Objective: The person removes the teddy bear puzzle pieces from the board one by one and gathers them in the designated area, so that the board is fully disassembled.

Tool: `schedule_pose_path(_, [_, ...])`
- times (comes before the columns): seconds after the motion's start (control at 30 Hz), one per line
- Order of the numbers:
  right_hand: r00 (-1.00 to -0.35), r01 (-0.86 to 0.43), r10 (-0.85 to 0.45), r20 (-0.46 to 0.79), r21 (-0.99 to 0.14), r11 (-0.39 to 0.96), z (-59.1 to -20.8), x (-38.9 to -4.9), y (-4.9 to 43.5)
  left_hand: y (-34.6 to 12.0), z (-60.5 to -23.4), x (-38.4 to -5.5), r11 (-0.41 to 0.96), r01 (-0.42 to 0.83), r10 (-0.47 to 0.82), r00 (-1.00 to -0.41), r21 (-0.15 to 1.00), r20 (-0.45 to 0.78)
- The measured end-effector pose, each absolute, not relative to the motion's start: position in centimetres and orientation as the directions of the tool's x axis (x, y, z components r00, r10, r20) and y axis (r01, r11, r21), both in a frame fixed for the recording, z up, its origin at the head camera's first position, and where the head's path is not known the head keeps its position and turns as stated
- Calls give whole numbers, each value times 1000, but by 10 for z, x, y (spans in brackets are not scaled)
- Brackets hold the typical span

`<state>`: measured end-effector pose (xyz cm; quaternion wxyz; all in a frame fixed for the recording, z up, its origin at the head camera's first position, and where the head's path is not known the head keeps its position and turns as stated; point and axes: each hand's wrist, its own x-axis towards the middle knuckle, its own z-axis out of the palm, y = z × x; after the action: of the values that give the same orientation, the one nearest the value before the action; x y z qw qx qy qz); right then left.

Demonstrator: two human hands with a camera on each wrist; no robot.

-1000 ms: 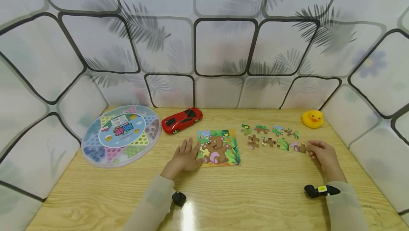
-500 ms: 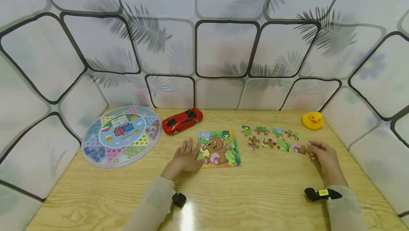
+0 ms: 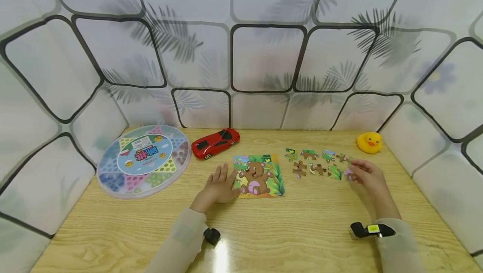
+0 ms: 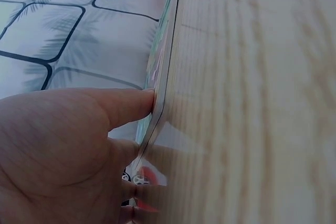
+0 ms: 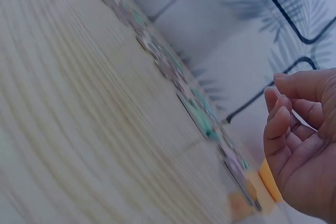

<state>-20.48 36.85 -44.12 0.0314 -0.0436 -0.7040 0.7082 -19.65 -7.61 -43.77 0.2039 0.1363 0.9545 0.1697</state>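
A square bear jigsaw puzzle (image 3: 260, 175) lies picture side up in the middle of the table. At its left edge my left hand (image 3: 216, 185) rests with fingers spread, the thumb touching the lower left corner; the left wrist view shows the thumb and a finger against the board's thin edge (image 4: 164, 77). Several loose jigsaw pieces (image 3: 317, 168) lie in two rows right of the puzzle. Over the right end of the front row hovers my right hand (image 3: 371, 178), partly hiding a purple-and-brown piece (image 3: 348, 175). Its fingers are loosely bent and hold nothing in the right wrist view.
Behind the right hand sits a yellow rubber duck (image 3: 369, 143). A red toy car (image 3: 216, 143) stands behind the puzzle, with a round game board (image 3: 143, 159) in clear packaging at its left. Patterned fabric walls (image 3: 260, 109) close off the back and sides of the table.
My right hand has moved left from beside the purple-and-brown piece to above it, covering part of it. The left hand, puzzle and pieces have stayed in place.
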Motion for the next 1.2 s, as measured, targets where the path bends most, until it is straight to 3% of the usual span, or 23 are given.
schedule_pose_path(0.47, [-998,20,-46,-30,-976,215,-450,-215,294,-76,-437,-195,907,180,326,-873,381,-363])
schedule_pose_path(1.2, [-904,-36,-419,-82,-963,266,-460,-217,162,-77,-438,-197,903,182,328,-877,389,-351])
